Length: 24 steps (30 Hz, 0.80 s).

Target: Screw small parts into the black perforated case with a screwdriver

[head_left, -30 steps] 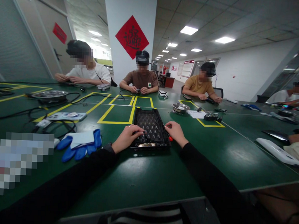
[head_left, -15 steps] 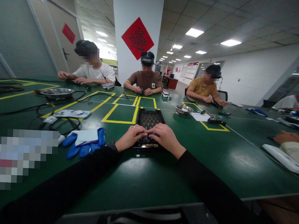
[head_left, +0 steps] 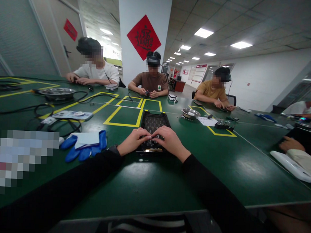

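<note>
A black rectangular casing point(head_left: 154, 120) with a patterned inside lies on the green table in front of me. My left hand point(head_left: 133, 141) reaches over its near left part, fingers bent and pressed together. From the other side my right hand point(head_left: 172, 143) curls in, and the fingertips of both hands meet above the casing's interior. Whatever sits between the fingertips is too small and covered to name. A shiny, light-coloured strip point(head_left: 154, 150) shows along the casing's near edge.
Blue-and-white gloves point(head_left: 92, 150) lie left of my hands, near a pale blue box point(head_left: 73, 115) and black cables. Metal bowls point(head_left: 190, 113) and a black part point(head_left: 224, 125) stand farther off. Several people sit around the table; a co-worker's hand point(head_left: 292, 144) is at right, beside a white shell point(head_left: 294, 166).
The view has tilted slightly. Both my hands stay over the casing with fingertips together, shifted only a little. At right, a dark panel has come into view by the co-worker's hand.
</note>
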### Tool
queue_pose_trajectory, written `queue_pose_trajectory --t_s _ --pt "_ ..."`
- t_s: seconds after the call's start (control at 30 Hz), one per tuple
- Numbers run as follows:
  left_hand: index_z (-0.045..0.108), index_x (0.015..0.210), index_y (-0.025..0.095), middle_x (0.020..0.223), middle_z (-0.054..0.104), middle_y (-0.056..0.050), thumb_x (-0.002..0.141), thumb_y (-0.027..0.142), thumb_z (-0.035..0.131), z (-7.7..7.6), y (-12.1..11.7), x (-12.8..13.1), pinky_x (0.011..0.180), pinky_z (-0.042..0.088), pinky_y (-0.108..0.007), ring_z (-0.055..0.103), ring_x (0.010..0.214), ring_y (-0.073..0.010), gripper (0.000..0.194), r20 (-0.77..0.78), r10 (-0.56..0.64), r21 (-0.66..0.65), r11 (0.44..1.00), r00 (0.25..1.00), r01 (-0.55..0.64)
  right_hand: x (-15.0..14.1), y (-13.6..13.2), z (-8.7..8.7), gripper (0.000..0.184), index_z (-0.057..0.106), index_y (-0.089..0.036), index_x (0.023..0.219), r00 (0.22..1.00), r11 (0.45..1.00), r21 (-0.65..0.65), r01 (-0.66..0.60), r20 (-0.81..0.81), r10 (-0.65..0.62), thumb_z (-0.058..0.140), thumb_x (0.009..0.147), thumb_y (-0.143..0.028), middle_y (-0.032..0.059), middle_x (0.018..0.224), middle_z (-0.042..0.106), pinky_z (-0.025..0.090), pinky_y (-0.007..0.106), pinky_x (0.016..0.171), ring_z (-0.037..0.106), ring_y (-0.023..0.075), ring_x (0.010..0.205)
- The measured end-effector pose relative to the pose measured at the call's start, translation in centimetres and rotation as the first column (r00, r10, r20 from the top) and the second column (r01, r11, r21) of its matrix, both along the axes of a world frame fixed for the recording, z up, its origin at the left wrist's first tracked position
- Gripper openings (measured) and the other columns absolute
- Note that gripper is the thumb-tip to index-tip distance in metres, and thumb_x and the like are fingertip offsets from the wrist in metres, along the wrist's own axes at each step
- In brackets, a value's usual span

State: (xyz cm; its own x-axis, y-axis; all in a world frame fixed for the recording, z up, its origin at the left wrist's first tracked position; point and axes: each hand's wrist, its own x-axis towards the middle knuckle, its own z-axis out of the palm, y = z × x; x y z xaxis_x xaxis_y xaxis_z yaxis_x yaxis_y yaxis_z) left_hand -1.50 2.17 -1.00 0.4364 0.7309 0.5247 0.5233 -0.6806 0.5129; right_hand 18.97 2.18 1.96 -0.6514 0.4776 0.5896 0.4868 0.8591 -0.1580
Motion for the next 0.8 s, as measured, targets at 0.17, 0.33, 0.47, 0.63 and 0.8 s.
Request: queue_pose_trajectory --t_s 0.17,0.33,0.47,0.63,0.8 --pt "0.068 0.091 0.023 0.092 0.068 -0.001 0.088 0.039 0.046 0.2 -0.4 0.0 0.086 0.037 -0.031 0.055 0.090 -0.0172 0.027 -0.023 0.033 0.004 0.999 0.999 -0.033 2.0 0.6 0.6 0.012 0.063 -0.018 0.091 0.999 0.997 -0.078 0.019 -0.050 -0.023 0.061 0.080 -0.020 0.0047 0.090 0.065 0.040 0.032 0.083 0.054 0.0171 0.091" --pt "0.068 0.090 0.023 0.091 0.068 -0.001 0.087 0.039 0.048 0.7 -0.6 0.0 0.086 0.035 -0.032 0.054 0.089 -0.0171 0.026 -0.059 0.073 0.018 0.997 0.996 -0.072 3.2 1.1 0.2 0.013 0.064 -0.019 0.091 0.996 0.976 -0.216 -0.001 0.090 0.021 0.063 0.077 -0.021 0.0037 0.090 0.065 0.042 0.029 0.079 0.057 0.0157 0.087" --pt "0.068 0.083 0.020 0.086 0.067 -0.002 0.084 0.042 0.052 1.6 -1.7 0.7 0.086 0.033 -0.033 0.053 0.087 -0.0175 0.027 -0.077 0.121 0.074 0.991 0.990 -0.115 2.7 0.9 -0.4 0.016 0.063 -0.019 0.094 0.997 0.979 -0.201 0.031 0.071 -0.017 0.061 0.078 -0.020 0.0039 0.091 0.064 0.042 0.028 0.077 0.057 0.0148 0.086" --pt "0.067 0.084 0.022 0.085 0.068 0.000 0.081 0.044 0.056 2.1 -3.6 2.2 0.086 0.030 -0.034 0.051 0.086 -0.0177 0.025 -0.140 0.158 0.091 0.985 0.977 -0.146 2.4 0.9 -0.8 0.017 0.064 -0.019 0.094 0.996 0.977 -0.197 0.076 0.053 -0.067 0.061 0.077 -0.019 0.0039 0.090 0.064 0.042 0.026 0.074 0.058 0.0138 0.083" --pt "0.068 0.082 0.024 0.083 0.069 0.001 0.077 0.043 0.060 1.7 -3.5 2.7 0.084 0.030 -0.034 0.052 0.083 -0.0178 0.022 -0.191 0.151 0.050 0.988 0.970 -0.144 2.4 0.9 -0.8 0.017 0.064 -0.018 0.093 0.995 0.975 -0.199 0.095 0.061 -0.085 0.062 0.076 -0.019 0.0039 0.088 0.065 0.041 0.024 0.071 0.058 0.0131 0.080"
